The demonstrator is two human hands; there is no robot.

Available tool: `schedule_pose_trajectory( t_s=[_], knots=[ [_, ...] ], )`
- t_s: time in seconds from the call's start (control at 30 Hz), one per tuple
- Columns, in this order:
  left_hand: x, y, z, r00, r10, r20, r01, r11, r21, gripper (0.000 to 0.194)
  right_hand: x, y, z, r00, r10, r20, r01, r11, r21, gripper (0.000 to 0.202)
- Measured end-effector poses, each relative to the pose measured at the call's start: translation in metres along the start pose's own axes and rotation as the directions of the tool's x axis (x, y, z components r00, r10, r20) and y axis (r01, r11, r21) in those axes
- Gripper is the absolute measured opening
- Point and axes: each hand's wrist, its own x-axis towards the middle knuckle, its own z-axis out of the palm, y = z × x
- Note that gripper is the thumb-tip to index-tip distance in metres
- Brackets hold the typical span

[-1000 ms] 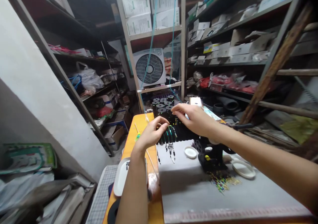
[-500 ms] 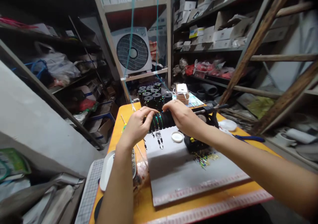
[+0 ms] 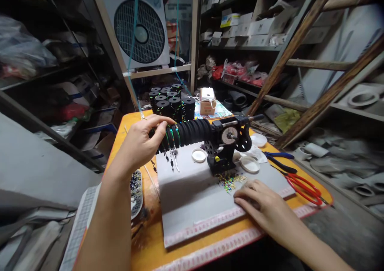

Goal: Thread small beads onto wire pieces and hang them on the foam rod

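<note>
Small coloured pieces (image 3: 229, 181) are heaped on the grey board (image 3: 192, 207), nearest; judged light, hard and easily scattered, best picked up singly with the fingertips. Farther off, green-flecked strands (image 3: 173, 135) are wrapped around the black ribbed roller (image 3: 195, 131), dark-tipped ends left hanging below; strands judged thin, limp, a bit slippery, best pinched near the roller's top. The roller is carried sideways by a black stand (image 3: 222, 163) and is judged firm, so pressure should be borne well. Grip, near one first: the right hand (image 3: 261, 203) is held low just beside the heap, thumb and fingers drawn close together; whether a piece is pinched cannot be told. The left hand (image 3: 144, 139) is placed over the roller's left end, thumb and forefinger brought to a narrow gap by the strands; whether one is gripped is hidden. Black cylinders (image 3: 169, 101) are grouped behind.
</note>
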Motion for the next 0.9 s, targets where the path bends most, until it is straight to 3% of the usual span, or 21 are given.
schedule_pose_trajectory(
  t_s=[0.17,0.43,0.67,0.9],
  knots=[
    [0.0,-0.001,0.0,1.0,-0.01,0.01,0.01,1.0,0.009,0.027,0.001,-0.006,0.024,0.99,0.058,-0.129,-0.059,0.998,0.0,0.014],
    [-0.001,0.0,0.001,0.998,0.063,-0.027,-0.062,0.998,0.031,0.024,0.011,-0.012,0.031,0.974,-0.023,-0.225,0.03,0.999,0.028,0.014],
    [-0.002,0.002,-0.001,0.996,0.085,0.0,-0.085,0.995,0.051,0.023,0.015,-0.011,0.036,0.969,-0.072,-0.235,0.086,0.995,0.049,0.012],
    [-0.001,0.0,0.0,0.995,0.095,-0.013,-0.093,0.993,0.074,0.023,0.012,-0.01,0.023,0.983,-0.042,-0.178,0.053,0.997,0.058,0.012]
  ],
)
